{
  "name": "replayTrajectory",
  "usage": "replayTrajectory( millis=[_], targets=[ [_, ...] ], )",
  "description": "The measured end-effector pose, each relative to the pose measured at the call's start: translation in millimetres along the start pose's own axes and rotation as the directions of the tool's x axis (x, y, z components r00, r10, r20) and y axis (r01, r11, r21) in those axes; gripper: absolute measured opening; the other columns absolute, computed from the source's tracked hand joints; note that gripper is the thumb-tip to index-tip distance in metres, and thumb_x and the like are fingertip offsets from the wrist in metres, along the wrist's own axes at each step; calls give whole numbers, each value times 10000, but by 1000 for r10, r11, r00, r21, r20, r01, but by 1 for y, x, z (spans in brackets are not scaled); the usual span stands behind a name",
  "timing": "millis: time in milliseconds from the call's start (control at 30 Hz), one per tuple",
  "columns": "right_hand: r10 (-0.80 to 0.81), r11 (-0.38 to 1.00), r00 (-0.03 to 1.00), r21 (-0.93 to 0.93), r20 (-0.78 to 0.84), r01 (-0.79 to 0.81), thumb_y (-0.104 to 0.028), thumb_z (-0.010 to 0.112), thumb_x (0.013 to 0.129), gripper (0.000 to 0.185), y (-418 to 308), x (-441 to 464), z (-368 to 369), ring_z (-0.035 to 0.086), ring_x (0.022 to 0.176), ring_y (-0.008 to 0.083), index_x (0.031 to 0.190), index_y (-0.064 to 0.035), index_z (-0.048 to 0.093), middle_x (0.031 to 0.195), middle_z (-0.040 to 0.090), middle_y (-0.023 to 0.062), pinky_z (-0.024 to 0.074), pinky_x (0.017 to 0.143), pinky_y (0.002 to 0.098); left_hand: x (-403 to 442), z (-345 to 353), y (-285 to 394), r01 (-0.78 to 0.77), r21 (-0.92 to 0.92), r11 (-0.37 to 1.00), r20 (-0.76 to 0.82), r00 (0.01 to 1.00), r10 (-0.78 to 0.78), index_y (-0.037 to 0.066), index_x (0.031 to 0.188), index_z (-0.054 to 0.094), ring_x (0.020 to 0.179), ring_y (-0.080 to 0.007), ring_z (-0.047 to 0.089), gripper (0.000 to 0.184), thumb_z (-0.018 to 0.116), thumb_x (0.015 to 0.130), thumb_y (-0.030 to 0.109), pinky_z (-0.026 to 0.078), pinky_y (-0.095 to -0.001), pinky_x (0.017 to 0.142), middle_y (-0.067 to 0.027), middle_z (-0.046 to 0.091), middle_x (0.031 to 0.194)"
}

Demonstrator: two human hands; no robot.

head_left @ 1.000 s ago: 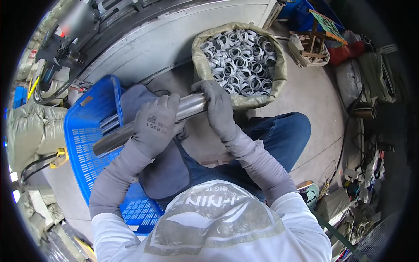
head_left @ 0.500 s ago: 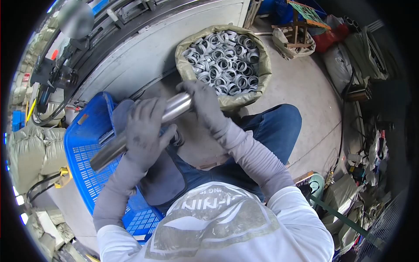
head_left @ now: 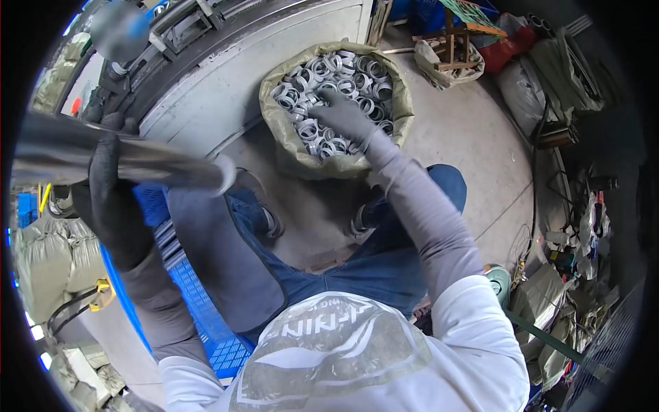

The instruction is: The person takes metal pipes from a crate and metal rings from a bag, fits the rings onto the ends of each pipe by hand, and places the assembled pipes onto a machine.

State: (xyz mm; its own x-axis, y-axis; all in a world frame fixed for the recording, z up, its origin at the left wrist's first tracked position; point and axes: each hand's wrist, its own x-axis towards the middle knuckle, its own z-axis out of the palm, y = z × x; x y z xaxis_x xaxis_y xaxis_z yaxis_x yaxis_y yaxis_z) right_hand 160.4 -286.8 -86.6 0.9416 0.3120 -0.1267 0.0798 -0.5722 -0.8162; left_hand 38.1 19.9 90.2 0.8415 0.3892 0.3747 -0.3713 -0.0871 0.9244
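Note:
My left hand (head_left: 110,192), in a dark grey glove, is raised at the left with its fingers wrapped around a shiny metal tube (head_left: 168,165). The tube is smeared by motion and points right, with a pale curved rim at its right end. In a grey glove, my right hand (head_left: 345,118) reaches over a woven sack (head_left: 273,127) full of grey metal rings (head_left: 347,88). Its thumb and fingers are spread at the rings, and no ring shows in its grasp. Part of the fingertips is hard to make out among them.
A blue perforated crate (head_left: 195,292) stands at my left, partly under a dark pad (head_left: 223,261) on my leg. A machine bench (head_left: 247,65) runs along the upper left. Wrapped bundles lie at the left, and bags and a small sack (head_left: 446,74) stand at the right.
My right hand has let go of the tube and moved up and right to the rings. My left hand has carried the tube up and left. The camera view has shifted slightly.

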Motion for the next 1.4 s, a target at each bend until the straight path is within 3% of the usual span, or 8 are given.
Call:
replayTrajectory(
  millis=[100,267,533,767,867,967,1000,1400],
  targets=[
    [200,887,979,-415,-48,-201,-289,658,809,573,115,38,-20,604,1259,435,1282,32,608,1335,621,304,480,1087,446,-2,-4,22,-26,612,790,186,976,-112,-38,1262,641,933,-206,677,458,778,842,81,534,-327,807,-110,715,1049],
    [565,544,821,-785,82,-296,-395,798,810,732,179,35,-20,469,1451,366,1439,-83,593,1547,507,189,447,1143,444,-50,-7,-34,-499,788,361,568,815,-112,30,1239,627,900,-375,700,526,793,753,147,552,-421,805,-190,692,1009],
    [377,783,883,-605,278,-144,-447,759,823,681,131,50,12,576,1326,375,1387,-95,613,1418,595,241,465,1113,476,-68,-22,-63,-400,832,383,478,868,-132,37,1240,626,982,-384,683,541,799,746,172,536,-456,829,-194,693,1057],
    [-253,756,693,-585,-675,-293,-442,872,722,530,148,96,-67,678,989,335,1066,-82,691,1004,708,154,543,874,455,-57,-39,-61,-399,799,450,495,862,-113,30,1252,624,912,-384,682,575,809,724,161,535,-453,794,-184,690,1017],
    [360,856,837,-211,-413,-472,-489,800,808,883,182,98,-109,562,1329,386,1489,-14,498,1430,579,269,457,1107,440,-55,-43,-62,-348,822,450,450,882,-141,27,1248,626,908,-385,684,592,815,702,157,536,-454,789,-183,693,1022],
    [303,952,867,84,-395,-295,-303,663,963,386,192,102,-100,723,1073,312,1251,-54,728,1139,753,199,549,949,425,-57,-46,-63,-319,849,421,411,900,-145,28,1245,629,906,-384,682,601,818,690,158,533,-460,782,-181,695,1025],
    [83,843,875,-434,-477,-317,-226,665,951,268,185,119,-67,746,914,282,1102,-33,771,948,764,214,561,824,424,-57,-43,-65,-352,839,414,445,883,-151,30,1244,630,901,-384,680,601,819,689,161,530,-463,779,-179,694,1021],
    [41,870,879,-416,-476,-266,-302,699,928,405,153,103,-63,740,948,304,1190,4,736,1074,768,214,547,871,391,-56,-29,-74,-407,794,452,514,847,-139,33,1258,626,929,-391,682,594,823,717,181,536,-458,811,-191,695,1026]
  ],
)
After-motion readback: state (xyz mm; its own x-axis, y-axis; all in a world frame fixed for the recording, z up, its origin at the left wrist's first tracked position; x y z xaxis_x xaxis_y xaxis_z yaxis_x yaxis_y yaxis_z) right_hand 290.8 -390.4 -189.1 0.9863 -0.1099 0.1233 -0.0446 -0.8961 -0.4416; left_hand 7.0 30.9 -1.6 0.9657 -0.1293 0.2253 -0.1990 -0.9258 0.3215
